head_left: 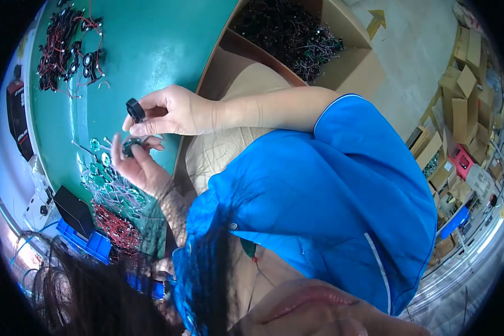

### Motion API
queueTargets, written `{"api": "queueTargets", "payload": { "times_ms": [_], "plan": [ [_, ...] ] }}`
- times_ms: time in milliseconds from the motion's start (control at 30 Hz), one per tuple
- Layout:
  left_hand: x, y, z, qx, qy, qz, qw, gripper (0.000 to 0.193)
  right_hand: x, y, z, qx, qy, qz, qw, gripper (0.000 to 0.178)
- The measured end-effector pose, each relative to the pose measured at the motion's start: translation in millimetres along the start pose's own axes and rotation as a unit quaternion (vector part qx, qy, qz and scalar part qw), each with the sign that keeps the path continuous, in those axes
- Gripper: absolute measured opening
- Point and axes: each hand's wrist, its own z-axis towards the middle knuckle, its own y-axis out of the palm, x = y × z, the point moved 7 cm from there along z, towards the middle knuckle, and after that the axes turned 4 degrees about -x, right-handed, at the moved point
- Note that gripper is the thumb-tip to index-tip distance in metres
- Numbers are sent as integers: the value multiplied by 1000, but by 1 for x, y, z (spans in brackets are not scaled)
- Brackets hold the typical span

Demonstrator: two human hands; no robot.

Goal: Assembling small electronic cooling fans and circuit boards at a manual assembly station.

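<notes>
My right hand [176, 112] is at the upper side, over the green tabletop [168, 33]. Its thumb and fingers are closed on a black plastic ring [135, 110], tilted on edge. Just below it, my left hand [139, 168] pinches a small round dark-green circuit board [130, 147]; the two parts are apart. Beside the left hand lies a pile of round green circuit boards with pale wires [109, 187]. At the upper left of the table are black round parts with red wires [67, 47] in a heap.
Red wired parts [116, 227] lie below the green pile, next to a blue bin [89, 243] and a black box [74, 211]. An open cardboard box [347, 61] of wired parts stands at the table's edge. Several cartons [462, 106] line the far right.
</notes>
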Motion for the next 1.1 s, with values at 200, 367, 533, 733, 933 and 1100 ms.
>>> {"api": "queueTargets", "payload": {
  "times_ms": [200, 367, 533, 733, 933, 1100],
  "plan": [
    [-23, -43, 15, 104, -126, -131, 978, 23, -22, -1, -17, -2, -54, -193, 980, 12],
    [-12, -45, 27, 59, -135, -325, 934, 19, -30, 2, -28, -18, -88, -172, 981, 11],
    [-20, -63, 25, 96, -180, -367, 907, 15, -41, -10, -40, 13, -70, -330, 941, 13],
    [-8, 21, 3, -70, -213, -251, 942, 27, -66, -39, -56, 122, -113, -402, 900, 12],
    [-5, 37, -8, -77, -200, -209, 954, 30, -128, -84, -42, 220, -191, -292, 911, 5],
    [-1, 19, -3, -76, -163, -202, 963, 19, -178, -108, -49, 332, -272, -219, 876, 5]
  ]
}}
